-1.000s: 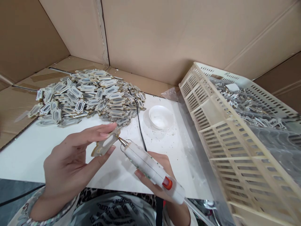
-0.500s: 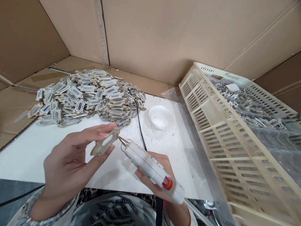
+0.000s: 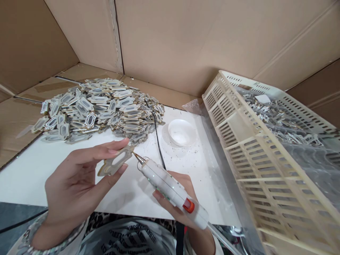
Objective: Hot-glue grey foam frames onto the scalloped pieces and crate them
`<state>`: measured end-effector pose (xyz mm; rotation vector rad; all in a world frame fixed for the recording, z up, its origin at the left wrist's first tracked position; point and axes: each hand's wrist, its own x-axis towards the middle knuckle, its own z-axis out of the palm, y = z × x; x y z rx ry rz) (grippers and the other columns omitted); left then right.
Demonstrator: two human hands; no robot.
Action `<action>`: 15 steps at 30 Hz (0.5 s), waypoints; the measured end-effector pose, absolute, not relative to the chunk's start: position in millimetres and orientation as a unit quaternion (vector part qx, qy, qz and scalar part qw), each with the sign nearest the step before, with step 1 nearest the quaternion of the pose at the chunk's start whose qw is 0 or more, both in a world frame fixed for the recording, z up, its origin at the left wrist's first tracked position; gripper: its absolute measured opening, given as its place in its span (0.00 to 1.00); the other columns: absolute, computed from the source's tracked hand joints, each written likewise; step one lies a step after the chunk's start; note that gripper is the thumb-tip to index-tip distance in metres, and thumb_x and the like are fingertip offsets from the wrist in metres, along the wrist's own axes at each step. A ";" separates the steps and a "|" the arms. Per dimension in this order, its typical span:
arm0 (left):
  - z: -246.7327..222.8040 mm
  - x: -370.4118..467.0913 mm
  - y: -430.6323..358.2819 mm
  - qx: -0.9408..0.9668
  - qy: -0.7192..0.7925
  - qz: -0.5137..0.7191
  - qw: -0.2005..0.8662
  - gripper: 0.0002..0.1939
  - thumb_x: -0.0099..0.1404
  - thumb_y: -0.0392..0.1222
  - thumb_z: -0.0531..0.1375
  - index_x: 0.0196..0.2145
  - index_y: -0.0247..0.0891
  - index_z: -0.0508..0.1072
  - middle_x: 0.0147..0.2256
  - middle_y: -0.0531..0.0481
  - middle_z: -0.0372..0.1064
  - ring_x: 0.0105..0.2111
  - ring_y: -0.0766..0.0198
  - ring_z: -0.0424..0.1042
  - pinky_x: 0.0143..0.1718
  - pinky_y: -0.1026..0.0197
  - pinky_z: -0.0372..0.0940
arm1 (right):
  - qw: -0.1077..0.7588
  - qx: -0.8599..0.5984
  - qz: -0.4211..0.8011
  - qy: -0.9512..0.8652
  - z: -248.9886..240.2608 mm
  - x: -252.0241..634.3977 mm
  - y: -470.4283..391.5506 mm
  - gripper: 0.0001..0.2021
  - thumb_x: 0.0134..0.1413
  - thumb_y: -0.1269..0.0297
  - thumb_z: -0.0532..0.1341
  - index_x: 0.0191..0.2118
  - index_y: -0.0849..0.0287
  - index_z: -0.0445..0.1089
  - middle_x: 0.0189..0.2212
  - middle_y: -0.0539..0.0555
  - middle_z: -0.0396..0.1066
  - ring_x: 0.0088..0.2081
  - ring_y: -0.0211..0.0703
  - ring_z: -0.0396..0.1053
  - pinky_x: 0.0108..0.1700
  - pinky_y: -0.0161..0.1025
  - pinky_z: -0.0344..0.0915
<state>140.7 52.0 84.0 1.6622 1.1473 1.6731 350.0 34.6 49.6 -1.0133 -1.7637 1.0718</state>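
Observation:
Between the thumb and fingers of my left hand [image 3: 77, 180] is a small frame-shaped metal plate [image 3: 113, 163] with an oblong middle, tilted up off the table. My right hand [image 3: 177, 198] is wrapped round a white glue gun [image 3: 164, 184] with a red-orange switch. The gun's metal nozzle points left and up; its tip is at the plate's right end, though I cannot tell whether they touch. A clear glue stick [image 3: 223, 239] sticks out of the gun's rear. Behind my left hand lies a big pile of similar plates [image 3: 103, 109].
A small white bowl [image 3: 182, 132] stands on the white tabletop [image 3: 143, 198], with crumbs scattered around it. A black cord [image 3: 158, 141] runs from the pile toward the gun. On the right, a cream plastic crate [image 3: 255, 159] holds metal pieces and clear plastic. Cardboard walls [image 3: 170, 42] close off the back.
My left hand has shifted slightly left with the plate, bringing the plate's end just off to the left of the nozzle. The glue gun has hardly moved.

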 end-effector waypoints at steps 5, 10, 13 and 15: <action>84.8 139.1 48.8 0.591 0.443 0.609 0.290 0.16 0.57 0.30 0.68 0.40 0.48 0.75 0.44 0.57 0.79 0.49 0.61 0.78 0.54 0.62 0.75 | 0.423 -0.449 0.435 -0.657 50.2 348.7 33.9 0.18 0.58 0.61 0.63 0.23 0.54 0.54 0.21 0.46 0.58 0.22 0.35 0.57 0.22 0.36 0.54; 75.6 118.7 53.7 0.558 0.488 0.595 0.312 0.12 0.56 0.37 0.72 0.37 0.45 0.75 0.41 0.53 0.81 0.46 0.57 0.80 0.47 0.62 0.78 | 0.399 -0.515 0.427 -0.627 58.3 354.2 33.1 0.13 0.58 0.62 0.61 0.26 0.54 0.58 0.22 0.47 0.63 0.25 0.37 0.65 0.26 0.34 0.64; 63.0 89.6 59.6 0.529 0.537 0.591 0.288 0.14 0.56 0.38 0.73 0.38 0.42 0.76 0.46 0.52 0.80 0.48 0.59 0.79 0.45 0.69 0.76 | 0.385 -0.522 0.427 -0.630 61.6 356.9 32.1 0.11 0.59 0.62 0.61 0.27 0.54 0.61 0.24 0.48 0.67 0.26 0.39 0.67 0.27 0.34 0.67; 49.5 60.0 63.6 0.511 0.580 0.584 0.246 0.14 0.56 0.36 0.73 0.39 0.41 0.77 0.48 0.54 0.79 0.49 0.62 0.77 0.41 0.75 0.73 | 0.389 -0.527 0.423 -0.626 61.9 357.3 31.4 0.11 0.60 0.61 0.61 0.28 0.54 0.61 0.24 0.48 0.67 0.26 0.39 0.67 0.26 0.34 0.67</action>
